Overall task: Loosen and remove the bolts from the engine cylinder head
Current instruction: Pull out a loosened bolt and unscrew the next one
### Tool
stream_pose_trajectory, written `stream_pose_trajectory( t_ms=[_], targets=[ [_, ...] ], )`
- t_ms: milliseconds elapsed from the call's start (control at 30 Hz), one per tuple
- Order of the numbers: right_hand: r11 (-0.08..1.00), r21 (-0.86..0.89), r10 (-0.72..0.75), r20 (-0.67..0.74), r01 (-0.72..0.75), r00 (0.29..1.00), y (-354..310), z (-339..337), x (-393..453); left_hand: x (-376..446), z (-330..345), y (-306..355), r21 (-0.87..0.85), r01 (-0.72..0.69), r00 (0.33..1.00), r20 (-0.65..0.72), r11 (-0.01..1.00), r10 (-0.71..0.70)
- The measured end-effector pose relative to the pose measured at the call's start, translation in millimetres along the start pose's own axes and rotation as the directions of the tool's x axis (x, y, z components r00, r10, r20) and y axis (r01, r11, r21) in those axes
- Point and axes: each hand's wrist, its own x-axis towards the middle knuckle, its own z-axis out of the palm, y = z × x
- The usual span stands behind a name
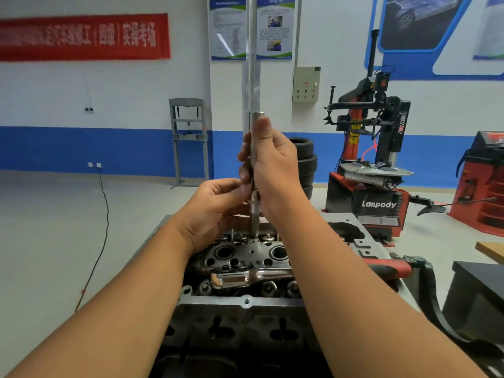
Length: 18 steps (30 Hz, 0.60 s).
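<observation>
The engine cylinder head (245, 301) sits low in the middle, with round bores and valve springs showing on top. A long steel socket extension bar (255, 211) stands upright over the head's far side, its lower end going down among the valves. My right hand (272, 159) grips the bar's upper part, thumb up along it. My left hand (215, 200) pinches the bar just below, at the socket joint. The bolt under the bar is hidden. A shiny chrome wrench handle (245, 278) lies across the head.
A red-handled tool (392, 268) and a black strap (436, 304) lie at the right of the engine. A red tyre changer (373, 165), stacked tyres (305, 165) and a grey press frame (188, 140) stand behind. A black cable (103, 214) trails on the floor at left.
</observation>
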Motion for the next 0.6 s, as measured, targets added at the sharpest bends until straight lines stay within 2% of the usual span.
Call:
stream_pose_trajectory(
  t_ms=[67,133,233,367,433,533,600],
  targets=[
    [1.0,-0.002,0.006,0.026,-0.006,1.0,1.3,0.8,0.0,-1.2,-2.1,0.7,-0.118,0.043,0.996,0.087,0.992,-0.033],
    [1.0,-0.001,0.001,0.028,-0.001,1.0,2.1,0.6,-0.8,-1.1,-2.7,-2.1,-0.09,0.021,0.995,0.103,0.996,-0.012],
    [0.999,0.012,-0.033,0.011,0.032,0.999,2.2,-0.1,-1.9,0.2,-3.2,-4.3,0.024,-0.024,0.999,0.034,0.999,0.023],
    [0.999,-0.012,-0.044,-0.037,0.043,0.998,1.3,-0.1,-1.8,0.8,-1.3,-4.0,0.147,-0.004,0.997,-0.075,0.989,0.015],
    [0.998,-0.052,-0.036,-0.036,0.034,0.999,0.8,0.9,-1.2,0.1,-0.2,-3.9,0.156,0.01,0.999,-0.036,0.988,-0.005],
    [0.997,-0.078,-0.024,-0.011,0.023,1.0,-0.5,2.8,-1.8,-1.9,0.4,-3.4,0.07,0.049,0.996,0.072,0.996,-0.054],
    [0.996,-0.081,-0.024,0.003,0.024,1.0,0.4,3.7,-2.1,-2.9,-0.4,-4.5,0.036,0.046,0.996,0.08,0.998,-0.049]
  ],
)
